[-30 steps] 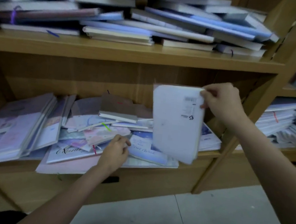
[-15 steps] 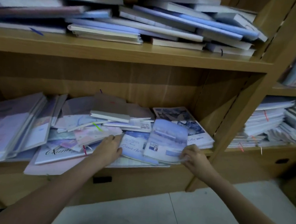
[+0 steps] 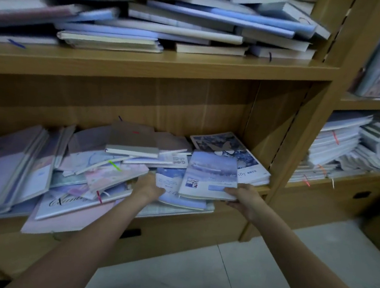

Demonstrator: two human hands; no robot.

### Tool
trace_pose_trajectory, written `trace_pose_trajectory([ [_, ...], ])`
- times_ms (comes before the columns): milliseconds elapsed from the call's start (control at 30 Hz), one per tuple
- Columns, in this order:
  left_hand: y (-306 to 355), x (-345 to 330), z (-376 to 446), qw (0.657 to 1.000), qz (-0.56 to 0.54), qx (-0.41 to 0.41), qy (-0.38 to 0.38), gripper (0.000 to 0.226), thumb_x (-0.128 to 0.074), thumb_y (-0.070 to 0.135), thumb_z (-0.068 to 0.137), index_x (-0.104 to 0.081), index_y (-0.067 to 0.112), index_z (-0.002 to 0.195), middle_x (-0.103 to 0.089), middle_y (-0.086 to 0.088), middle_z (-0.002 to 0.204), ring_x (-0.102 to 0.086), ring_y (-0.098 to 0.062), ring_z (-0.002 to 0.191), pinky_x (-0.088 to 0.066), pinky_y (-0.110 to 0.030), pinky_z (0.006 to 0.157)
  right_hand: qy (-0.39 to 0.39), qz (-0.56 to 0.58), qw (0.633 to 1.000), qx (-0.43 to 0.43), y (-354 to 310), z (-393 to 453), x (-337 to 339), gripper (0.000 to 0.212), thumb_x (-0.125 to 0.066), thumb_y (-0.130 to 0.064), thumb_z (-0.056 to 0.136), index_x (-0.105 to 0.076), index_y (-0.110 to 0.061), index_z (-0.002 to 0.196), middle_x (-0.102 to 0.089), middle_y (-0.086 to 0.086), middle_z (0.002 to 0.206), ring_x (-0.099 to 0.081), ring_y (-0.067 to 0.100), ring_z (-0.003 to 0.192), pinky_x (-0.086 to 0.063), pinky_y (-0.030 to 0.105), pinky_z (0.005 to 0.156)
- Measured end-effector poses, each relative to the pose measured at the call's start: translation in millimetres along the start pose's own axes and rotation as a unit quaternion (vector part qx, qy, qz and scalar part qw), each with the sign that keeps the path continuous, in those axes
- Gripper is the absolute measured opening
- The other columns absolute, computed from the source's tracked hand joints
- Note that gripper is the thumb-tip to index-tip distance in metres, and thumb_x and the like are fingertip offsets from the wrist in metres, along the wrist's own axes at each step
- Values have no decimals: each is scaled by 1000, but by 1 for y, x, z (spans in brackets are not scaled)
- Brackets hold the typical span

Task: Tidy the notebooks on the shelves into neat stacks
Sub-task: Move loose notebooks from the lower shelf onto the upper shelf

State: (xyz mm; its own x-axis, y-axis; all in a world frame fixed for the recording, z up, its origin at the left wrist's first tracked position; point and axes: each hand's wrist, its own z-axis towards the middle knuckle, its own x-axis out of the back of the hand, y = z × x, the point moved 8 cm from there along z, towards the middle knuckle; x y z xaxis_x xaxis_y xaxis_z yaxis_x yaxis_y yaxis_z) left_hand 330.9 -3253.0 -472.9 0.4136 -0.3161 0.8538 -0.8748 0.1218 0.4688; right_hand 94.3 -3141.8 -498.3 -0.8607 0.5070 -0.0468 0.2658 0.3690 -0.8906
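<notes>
A messy spread of notebooks covers the lower shelf (image 3: 235, 220). A pale blue notebook (image 3: 211, 173) lies face up on top of other blue ones at the right of the pile. My right hand (image 3: 242, 197) grips its front right corner, thumb on the cover. My left hand (image 3: 147, 188) holds the left edge of the blue notebook beneath it (image 3: 169, 183). A butterfly-cover notebook (image 3: 230, 152) lies behind them by the shelf's side wall. A grey notebook (image 3: 133, 140) tops the middle heap. Pink and lilac notebooks (image 3: 8, 168) lean at the left.
The upper shelf (image 3: 169, 63) carries a jumbled pile of notebooks (image 3: 173, 19). A wooden upright (image 3: 301, 131) divides this bay from the right bay, where white stacks (image 3: 346, 147) sit. A pink sheet (image 3: 70, 220) overhangs the lower shelf's front edge. Pale floor tiles lie below.
My right hand has brought the white-backed notebook down from mid-air, turned it cover up, and laid it on the blue pile. My left hand has shifted right to the blue notebooks' edge.
</notes>
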Motion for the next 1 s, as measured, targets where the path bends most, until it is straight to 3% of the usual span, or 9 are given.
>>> trace_pose_trajectory([
  [67,1,0,-9,986,-165,-10,-22,18,-61,17,88,-61,4,101,-63,-16,103,-58,-19,79,-45,-25,59,-9,51,999,4,-9,-8,7,4,-54,2,91,-53,-1,90,-57,14,90,-56,22,72,-51,23,51],
  [133,-4,-2,-25,966,-253,-9,-48,7,-61,9,88,-60,5,94,-58,-9,85,-50,-10,63,-38,-16,47,-35,113,993,11,-16,-16,13,11,-49,6,91,-54,-3,86,-59,14,90,-56,24,75,-51,22,49],
  [300,-39,-18,-52,955,-249,20,-157,12,-57,9,90,-50,12,100,-57,-7,89,-53,-13,69,-44,-17,48,-140,-13,989,-44,14,-43,-11,18,-52,6,89,-60,-7,99,-67,9,89,-64,22,70,-57,28,56],
  [433,-43,-25,-73,925,-297,39,-232,19,-45,31,97,-54,15,102,-57,-6,86,-52,-17,71,-46,-19,57,-140,-166,969,-114,72,-50,-36,39,-55,6,86,-53,2,125,-59,20,122,-61,34,104,-51,45,89],
  [533,-23,-29,-92,900,-340,-21,-271,17,-58,22,91,-55,21,108,-65,7,101,-62,-6,84,-50,-18,68,-182,-151,966,-109,83,-63,-45,44,-65,3,80,-55,-4,123,-63,13,111,-63,25,89,-54,35,74],
  [667,-9,-2,-100,904,-345,-126,-220,50,-70,3,80,-47,9,124,-60,-7,124,-60,-15,106,-49,-29,94,-216,-26,976,-1,56,-75,-49,52,-66,13,75,-54,1,124,-65,17,117,-63,33,105,-56,40,80],
  [767,-6,42,-104,900,-357,-183,-169,52,-61,-5,84,-41,21,124,-61,-7,117,-65,-9,95,-53,-25,82,-147,-92,968,182,-4,-94,-57,53,-75,3,73,-53,-20,116,-65,6,116,-66,17,99,-56,29,75],
  [867,-11,102,-114,903,-353,-238,-49,48,-58,-1,88,-38,24,125,-64,2,107,-65,-1,91,-51,-17,74,-82,-197,910,357,-71,-133,-88,46,-66,-13,84,-42,-36,115,-56,-17,114,-59,-1,97,-54,19,75],
  [1000,-38,179,-137,872,-383,-279,120,41,-58,10,90,-41,30,121,-61,4,115,-63,-5,101,-50,-16,75,-89,-257,819,505,-126,-187,-148,29,-55,-32,87,-38,-37,110,-60,-6,105,-62,9,94,-56,34,76],
])
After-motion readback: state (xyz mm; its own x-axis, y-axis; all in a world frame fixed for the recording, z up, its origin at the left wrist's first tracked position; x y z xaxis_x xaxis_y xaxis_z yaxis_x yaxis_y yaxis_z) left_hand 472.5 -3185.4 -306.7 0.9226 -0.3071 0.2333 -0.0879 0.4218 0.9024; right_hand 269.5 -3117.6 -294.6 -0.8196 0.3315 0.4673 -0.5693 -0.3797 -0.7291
